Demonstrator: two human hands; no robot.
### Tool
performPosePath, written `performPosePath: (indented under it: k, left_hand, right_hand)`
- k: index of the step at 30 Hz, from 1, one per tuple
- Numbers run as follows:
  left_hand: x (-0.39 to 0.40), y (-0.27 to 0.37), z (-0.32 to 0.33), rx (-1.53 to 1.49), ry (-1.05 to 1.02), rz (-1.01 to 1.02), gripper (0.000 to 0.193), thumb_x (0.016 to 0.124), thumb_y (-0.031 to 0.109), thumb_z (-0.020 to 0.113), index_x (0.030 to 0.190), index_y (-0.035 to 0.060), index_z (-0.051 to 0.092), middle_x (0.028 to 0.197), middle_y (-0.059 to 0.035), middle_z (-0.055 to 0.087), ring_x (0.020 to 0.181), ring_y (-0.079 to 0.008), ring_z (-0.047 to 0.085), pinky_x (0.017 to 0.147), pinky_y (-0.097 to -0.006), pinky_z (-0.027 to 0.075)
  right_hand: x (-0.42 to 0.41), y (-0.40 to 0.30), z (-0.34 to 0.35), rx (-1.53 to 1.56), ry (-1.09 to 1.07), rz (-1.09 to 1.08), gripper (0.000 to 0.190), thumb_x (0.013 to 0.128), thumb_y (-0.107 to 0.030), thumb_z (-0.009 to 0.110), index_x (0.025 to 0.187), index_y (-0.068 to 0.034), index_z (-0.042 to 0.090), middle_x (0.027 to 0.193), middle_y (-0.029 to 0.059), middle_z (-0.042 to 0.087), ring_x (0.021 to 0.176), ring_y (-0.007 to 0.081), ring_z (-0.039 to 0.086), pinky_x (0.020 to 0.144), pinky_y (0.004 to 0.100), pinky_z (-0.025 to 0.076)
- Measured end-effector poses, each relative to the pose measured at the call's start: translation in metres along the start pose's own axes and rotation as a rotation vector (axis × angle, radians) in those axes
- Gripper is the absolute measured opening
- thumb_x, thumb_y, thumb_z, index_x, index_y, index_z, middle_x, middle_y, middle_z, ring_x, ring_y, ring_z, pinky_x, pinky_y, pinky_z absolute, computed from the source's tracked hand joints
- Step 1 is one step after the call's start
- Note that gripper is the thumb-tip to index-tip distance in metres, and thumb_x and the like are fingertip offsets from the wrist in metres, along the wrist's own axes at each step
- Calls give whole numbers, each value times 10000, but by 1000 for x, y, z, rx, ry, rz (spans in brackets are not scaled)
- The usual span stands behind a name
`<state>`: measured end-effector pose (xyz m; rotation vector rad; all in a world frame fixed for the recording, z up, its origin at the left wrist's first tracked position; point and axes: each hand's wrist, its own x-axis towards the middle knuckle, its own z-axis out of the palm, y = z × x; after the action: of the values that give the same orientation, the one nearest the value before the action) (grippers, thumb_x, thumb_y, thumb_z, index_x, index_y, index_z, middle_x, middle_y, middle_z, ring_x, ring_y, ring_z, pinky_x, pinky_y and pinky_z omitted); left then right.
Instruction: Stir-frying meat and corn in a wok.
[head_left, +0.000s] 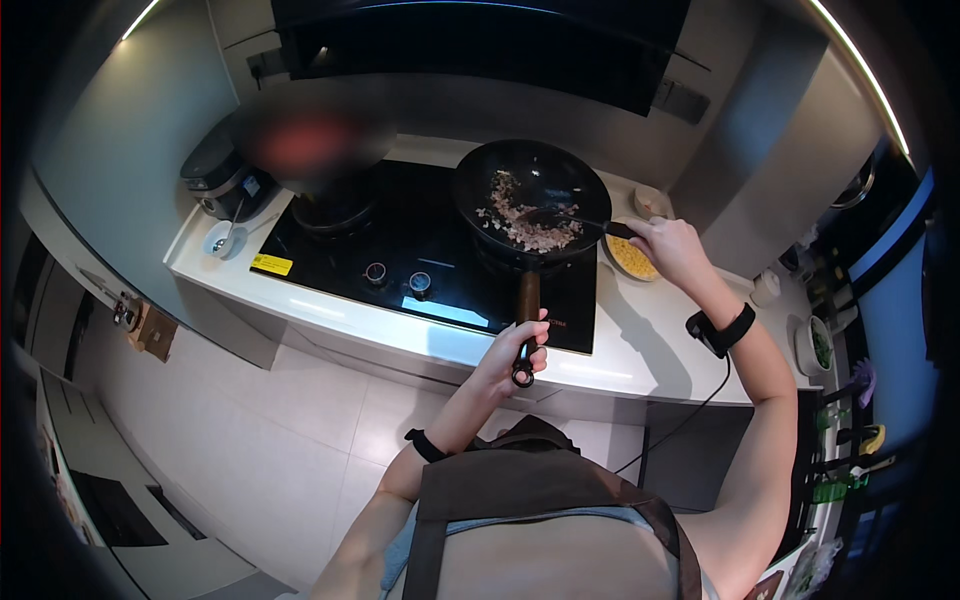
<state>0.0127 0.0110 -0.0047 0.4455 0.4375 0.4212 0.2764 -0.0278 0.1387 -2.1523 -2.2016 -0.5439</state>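
Observation:
My left hand (516, 352) is closed round the wooden handle (529, 296) of a black wok (480, 169), which stands on the right burner of a black glass hob (405, 225). My right hand (664, 244) grips the dark handle of a cooking spatula (619, 229). Its head rests among chopped, pinkish-brown food (536, 229) in the wok and is partly hidden there. Beside the wok, partly beneath my right hand, stands a plate of yellow kernels (631, 259), probably corn.
A small bowl (651, 201) stands behind the plate. At the left are a rice cooker (225, 176) and a white bowl with a spoon (222, 240). A blurred round shape covers the area above the left burner. A bowl of greens (816, 345) stands at the far right. A cable hangs from my right wrist.

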Motion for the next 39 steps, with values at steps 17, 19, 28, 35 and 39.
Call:
performPosePath:
  k: [17,19,28,35,39]
  left_hand:
    - [-3,2,0,-42,-40,8,378,872,142,577,1193,61,396,731,3,469,480,-67,457,358,-183,351]
    - [-3,1,-5,-54,-14,33,375,874,146,576,1192,63,395,727,5,468,480,-64,457,348,-174,337]
    - [-2,4,-3,-37,-26,18,367,877,143,575,1187,64,394,709,5,468,468,-69,455,340,-187,332]
    - [-1,2,-4,-46,-51,0,372,872,117,576,1192,60,395,698,-4,483,464,-90,470,386,-225,367]
    - [2,2,-8,-45,-38,-15,346,895,110,544,1213,86,409,698,-3,488,463,-93,462,388,-222,372]
  right_hand:
    - [25,-40,55,-82,60,-85,182,823,-178,611,888,-14,566,639,162,597,659,328,628,586,409,510]
    - [22,-41,33,9,-76,-130,175,825,-176,606,890,-18,569,637,160,597,658,329,627,582,414,507]
    - [22,-43,15,201,-59,-163,206,806,-175,634,902,6,608,662,203,599,663,367,607,618,446,490]
    - [27,-44,30,117,32,-140,219,804,-174,638,924,5,595,669,197,602,654,353,617,598,432,504]
    - [22,-55,20,169,-57,-136,205,807,-181,637,878,2,579,662,184,601,647,360,617,583,436,507]
